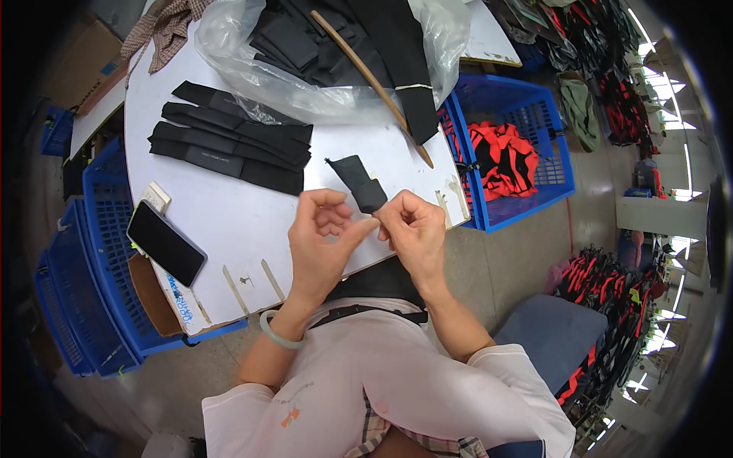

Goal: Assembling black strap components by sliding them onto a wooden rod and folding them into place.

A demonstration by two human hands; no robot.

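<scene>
Small pale print marks the front black fabric strip (263, 172), blue lettering stands at the lower left edge of the white table (221, 237), block letters show on the brown carton (65, 57), and faint print crosses the pale shirt (324, 374).

A short black fabric strip (356, 180) is lying aslant on the white tabletop (237, 229), its near end reaching the right hand (414, 229).

Right hand (413, 227) partly hides own fingertips (grip unclear); plastic bag (336, 105) cut off at top.
</scene>
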